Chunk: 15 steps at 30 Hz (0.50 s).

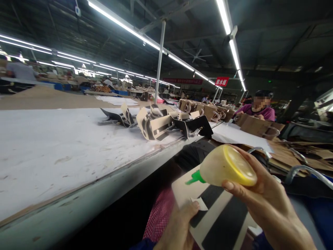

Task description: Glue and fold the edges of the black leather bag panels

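My right hand (262, 198) is wrapped around a glue bottle (226, 166), my fingers (234, 187) curled under its yellowish body and closed firmly on it. The bottle lies tilted on its side, its green nozzle (194, 178) pointing left and slightly down, just above the striped bag panel (221, 215) in my lap. My left hand (177, 225) holds that panel from below at its near edge, the thumb pressed onto the cream surface right beside a small paper tab (199, 203); the rest of those fingers are hidden under the panel, so I cannot tell how tightly they close. The nozzle tip hangs near the tab, apart from it, I think. Beyond my knees runs the long white bench (52, 149), carrying several folded striped bag pieces (156, 125). Further right, brown paper bags (260, 126) are piled in front of another person (257, 109).
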Tool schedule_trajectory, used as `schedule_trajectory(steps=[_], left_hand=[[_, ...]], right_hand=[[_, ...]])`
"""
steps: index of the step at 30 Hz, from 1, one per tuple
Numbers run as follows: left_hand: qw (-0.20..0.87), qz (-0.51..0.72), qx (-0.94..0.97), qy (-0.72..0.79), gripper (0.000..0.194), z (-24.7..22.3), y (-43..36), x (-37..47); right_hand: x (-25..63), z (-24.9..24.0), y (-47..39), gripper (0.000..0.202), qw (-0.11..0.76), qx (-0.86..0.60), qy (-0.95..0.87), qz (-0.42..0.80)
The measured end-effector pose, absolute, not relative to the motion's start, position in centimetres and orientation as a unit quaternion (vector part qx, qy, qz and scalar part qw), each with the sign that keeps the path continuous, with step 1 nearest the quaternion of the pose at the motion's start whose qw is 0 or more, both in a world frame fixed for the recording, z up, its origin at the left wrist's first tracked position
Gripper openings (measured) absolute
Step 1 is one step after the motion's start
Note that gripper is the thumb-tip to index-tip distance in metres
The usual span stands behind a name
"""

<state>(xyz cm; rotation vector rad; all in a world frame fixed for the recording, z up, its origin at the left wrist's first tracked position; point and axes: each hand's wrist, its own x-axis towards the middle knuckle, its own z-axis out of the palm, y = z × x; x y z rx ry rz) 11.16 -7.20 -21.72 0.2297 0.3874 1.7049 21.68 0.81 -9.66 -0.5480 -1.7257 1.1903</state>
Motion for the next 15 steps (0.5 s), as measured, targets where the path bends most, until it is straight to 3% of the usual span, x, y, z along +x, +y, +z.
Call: schedule_trajectory(steps=[4, 15], left_hand=[[0.619, 0.760, 0.100, 0.169, 0.053, -21.5, -7.1, 11.4], [0.612, 0.768, 0.091, 0.165, 0.060, -22.8, -6.5, 11.1]], right_hand=[[20.1, -6.8, 1.7, 0.058, 0.374, -0.208, -0.773, 0.468], [18.0, -5.2, 3.2, 0.057, 0.290, -0.188, -0.801, 0.488]])
